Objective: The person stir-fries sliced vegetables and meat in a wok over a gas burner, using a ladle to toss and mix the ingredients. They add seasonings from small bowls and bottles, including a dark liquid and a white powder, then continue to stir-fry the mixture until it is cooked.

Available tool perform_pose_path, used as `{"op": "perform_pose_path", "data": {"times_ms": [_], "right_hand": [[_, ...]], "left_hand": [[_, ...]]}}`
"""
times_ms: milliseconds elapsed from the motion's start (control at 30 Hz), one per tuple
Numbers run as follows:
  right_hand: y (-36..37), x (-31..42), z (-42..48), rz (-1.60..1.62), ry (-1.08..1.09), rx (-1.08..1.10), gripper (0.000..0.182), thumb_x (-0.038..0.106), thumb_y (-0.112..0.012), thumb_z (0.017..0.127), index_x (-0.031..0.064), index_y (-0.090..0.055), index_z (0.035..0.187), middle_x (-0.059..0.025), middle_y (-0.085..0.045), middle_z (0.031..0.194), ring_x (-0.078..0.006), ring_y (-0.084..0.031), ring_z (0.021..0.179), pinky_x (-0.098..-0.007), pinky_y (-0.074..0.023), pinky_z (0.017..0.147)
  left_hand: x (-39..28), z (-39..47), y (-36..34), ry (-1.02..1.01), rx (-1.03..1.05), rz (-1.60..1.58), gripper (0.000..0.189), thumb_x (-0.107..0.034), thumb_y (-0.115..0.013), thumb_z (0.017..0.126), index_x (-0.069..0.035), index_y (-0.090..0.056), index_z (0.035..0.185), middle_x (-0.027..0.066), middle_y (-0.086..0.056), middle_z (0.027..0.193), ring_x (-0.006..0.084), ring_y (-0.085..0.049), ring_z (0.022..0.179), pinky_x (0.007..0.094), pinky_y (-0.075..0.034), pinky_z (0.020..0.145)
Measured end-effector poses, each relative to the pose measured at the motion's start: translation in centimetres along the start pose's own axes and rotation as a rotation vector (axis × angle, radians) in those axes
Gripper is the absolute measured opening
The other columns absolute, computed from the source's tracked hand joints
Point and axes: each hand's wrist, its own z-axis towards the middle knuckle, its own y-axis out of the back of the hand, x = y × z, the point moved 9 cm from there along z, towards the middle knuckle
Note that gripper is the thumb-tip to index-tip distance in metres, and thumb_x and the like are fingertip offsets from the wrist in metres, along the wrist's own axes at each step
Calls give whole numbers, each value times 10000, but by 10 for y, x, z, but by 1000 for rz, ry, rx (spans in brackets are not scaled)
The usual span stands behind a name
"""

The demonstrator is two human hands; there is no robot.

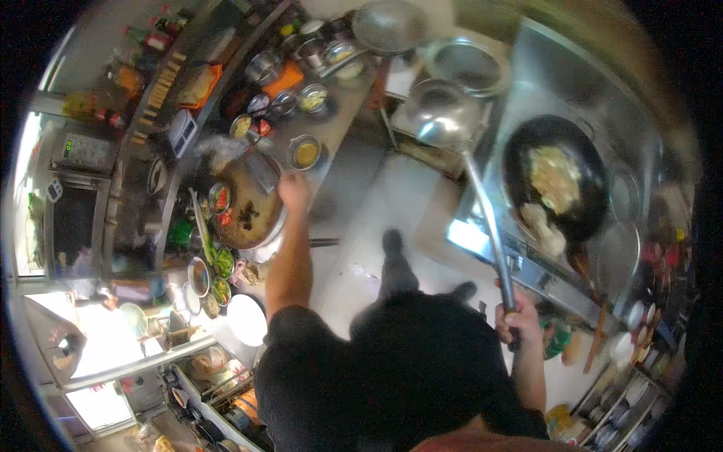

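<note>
My left hand (295, 193) is closed on a cleaver (263, 172), whose broad blade lies over a round chopping board (254, 226). Cut red pieces and a dark clump rest on the board, with a small bowl of red and green pieces (220, 198) at its edge. My right hand (518, 321) grips the long handle of a large metal ladle (443, 113), its bowl held out ahead over the gap between the counters. To the right, a black wok (590, 209) on the stove holds a pale yellow, egg-like food (555, 179). A whitish cloth-like bundle (543, 231) touches its near rim.
Metal bowls of ingredients (305, 152) stand along the left counter. Beyond the ladle are a round strainer (466, 65) and another wide mesh strainer (390, 25). Plates of green vegetables (223, 263) sit near my left arm. The stove's metal edge (542, 277) runs beside my right hand.
</note>
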Motion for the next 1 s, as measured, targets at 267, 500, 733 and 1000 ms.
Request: {"op": "perform_pose_path", "data": {"times_ms": [267,500,733,1000], "right_hand": [[-106,-75,188,-137,-354,-107,791,61,-697,773,51,-351,1485,-78,-569,676,-154,-527,432,-266,-440,374],[-140,-91,252,-265,-442,-264,777,51,-648,757,37,-356,1476,-76,-548,653,-158,-539,446,-263,-433,381],[-151,-99,298,-215,-410,-290,707,83,-639,808,38,-375,1462,-53,-540,646,-142,-522,428,-262,-435,388],[-141,-114,325,-108,-430,-445,626,59,-587,844,62,-412,1446,-39,-526,670,-135,-471,431,-254,-415,389]], "left_hand": [[169,285,-78,-236,536,775,292,-232,-573,876,-121,-707,1110,183,-696,1064,389,-668,1010,502,-524,872],[206,306,-176,-608,1002,649,357,-157,-671,836,-176,-664,1192,127,-641,1200,343,-627,1095,460,-502,957],[187,311,-182,-658,1021,762,404,-146,-695,800,-228,-656,1194,109,-622,1147,331,-614,1099,440,-500,949],[145,289,-242,-631,1112,580,324,-195,-659,833,-153,-666,1154,148,-685,1076,343,-652,1018,461,-515,895]]}}
